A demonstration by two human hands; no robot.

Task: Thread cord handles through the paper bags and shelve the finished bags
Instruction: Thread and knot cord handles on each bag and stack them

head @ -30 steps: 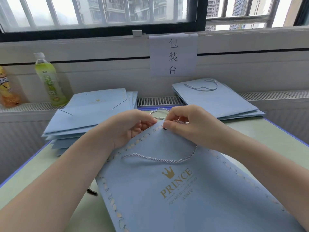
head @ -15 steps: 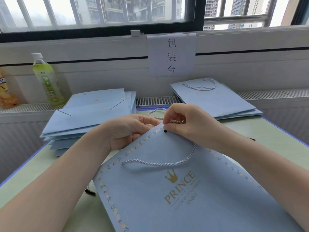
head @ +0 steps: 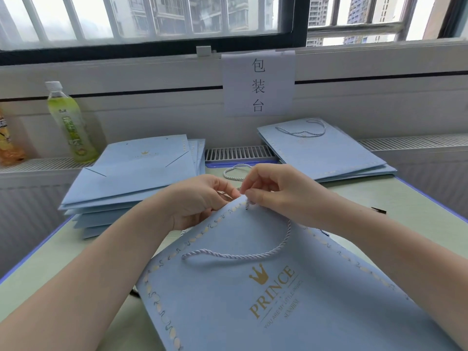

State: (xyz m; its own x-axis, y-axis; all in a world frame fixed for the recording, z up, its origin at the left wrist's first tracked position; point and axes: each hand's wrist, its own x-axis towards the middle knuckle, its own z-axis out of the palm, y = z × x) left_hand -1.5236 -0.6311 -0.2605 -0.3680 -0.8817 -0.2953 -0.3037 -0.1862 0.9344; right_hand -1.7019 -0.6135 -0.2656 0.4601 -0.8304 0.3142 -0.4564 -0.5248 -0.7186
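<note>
— Cord handle (head: pixel 243 254) first: who has it?
— The right hand (head: pixel 276 191) pinches its end at a hole in the top edge of the paper bag (head: pixel 253 300); the left hand (head: pixel 200 198) grips that same edge beside it.
— Where does the bag lie?
— Flat on the tabletop (head: pixel 38 274), one cord looped across its face.
— Beyond?
— Two stacks: unthreaded bags (head: pixel 136 173) left, corded bags (head: pixel 326 153) right. One loose cord (head: pixel 234 171) between them. Two bottles on the sill, a green bottle (head: pixel 69 122) and an orange one (head: pixel 7 140).

Barred window (head: pixel 152 19) spans the top of frame, admitting daylight; tower blocks visible outside. White sill wall (head: pixel 126 72) below. Radiator grille (head: pixel 235 153) at centre. Pale green table (head: pixel 33 269) at lower left.
</note>
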